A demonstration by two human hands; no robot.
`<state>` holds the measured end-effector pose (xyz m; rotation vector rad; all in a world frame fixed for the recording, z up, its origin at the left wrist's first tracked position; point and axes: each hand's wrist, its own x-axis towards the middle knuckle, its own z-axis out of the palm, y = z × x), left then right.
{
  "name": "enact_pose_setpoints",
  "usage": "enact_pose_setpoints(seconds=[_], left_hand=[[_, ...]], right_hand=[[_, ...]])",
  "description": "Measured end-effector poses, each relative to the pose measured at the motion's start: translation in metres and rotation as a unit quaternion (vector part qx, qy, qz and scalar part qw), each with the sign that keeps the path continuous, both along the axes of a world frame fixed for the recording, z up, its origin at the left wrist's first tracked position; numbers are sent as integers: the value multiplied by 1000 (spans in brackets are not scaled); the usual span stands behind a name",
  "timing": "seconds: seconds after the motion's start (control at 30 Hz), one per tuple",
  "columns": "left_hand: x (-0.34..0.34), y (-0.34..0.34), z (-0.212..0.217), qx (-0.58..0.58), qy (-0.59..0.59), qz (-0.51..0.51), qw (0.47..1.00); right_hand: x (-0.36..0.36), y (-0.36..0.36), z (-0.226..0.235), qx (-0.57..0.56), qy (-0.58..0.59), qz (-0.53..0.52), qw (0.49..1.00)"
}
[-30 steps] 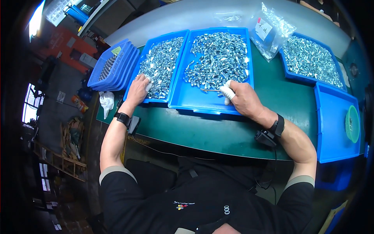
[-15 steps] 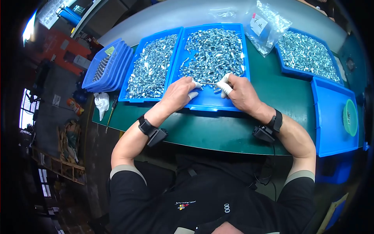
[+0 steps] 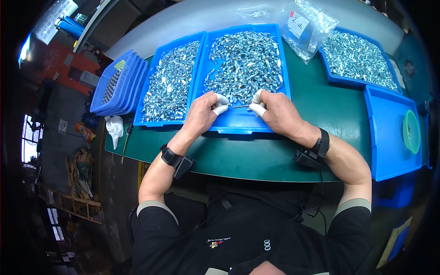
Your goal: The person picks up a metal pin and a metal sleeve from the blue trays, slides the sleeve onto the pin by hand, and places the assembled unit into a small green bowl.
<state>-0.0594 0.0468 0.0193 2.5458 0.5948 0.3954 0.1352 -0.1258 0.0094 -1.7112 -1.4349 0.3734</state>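
Over the near end of the middle blue tray (image 3: 229, 124), my hands face each other with white finger covers on their fingertips. My right hand (image 3: 280, 112) pinches a thin metal rod (image 3: 240, 107) between thumb and forefinger. The rod points left, toward the fingertips of my left hand (image 3: 201, 112). Those fingers are pressed together, and whatever they hold is too small or hidden to make out. Just beyond the hands lies a heap of small shiny metal parts (image 3: 247, 64) in the tray.
Another tray of metal parts (image 3: 172, 78) adjoins on the left, beside stacked blue baskets (image 3: 114, 87). At the right are a third filled tray (image 3: 360, 59), a clear plastic bag (image 3: 307, 32), and a blue tray (image 3: 389, 137) holding a green bowl (image 3: 411, 132). A white cloth (image 3: 114, 130) lies at the table's left.
Both hands have come slightly nearer the tray's front wall, with the rod between them. My left thumb, apart from the forefinger before, now presses against it. The whole view has shifted a little.
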Motion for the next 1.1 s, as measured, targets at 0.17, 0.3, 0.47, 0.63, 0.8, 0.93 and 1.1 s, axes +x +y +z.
enact_pose_setpoints(seconds=[0.17, 0.3, 0.47, 0.63, 0.8, 0.93, 1.1], left_hand=[[-2, -8, 1, -18, -71, -30, 997], [-2, -8, 1, -27, -96, -48, 994], [-4, -8, 0, -38, -85, -46, 995], [-3, -13, -1, -12, -97, -65, 993], [6, -22, -1, 1, -105, -89, 990], [8, -27, 0, -29, -124, -83, 988], [15, -31, -3, -26, -130, -89, 987]], right_hand=[[-1, -1, 5, 2, 9, -3, 1000], [0, 0, 4, -12, 36, -6, 999], [0, 1, 2, -3, 66, -3, 998], [-2, -2, 4, -7, 51, 7, 999], [2, -3, 4, -7, -1, 6, 1000], [4, 0, 2, -29, -6, 29, 999], [6, 4, 9, -58, 16, 49, 997]])
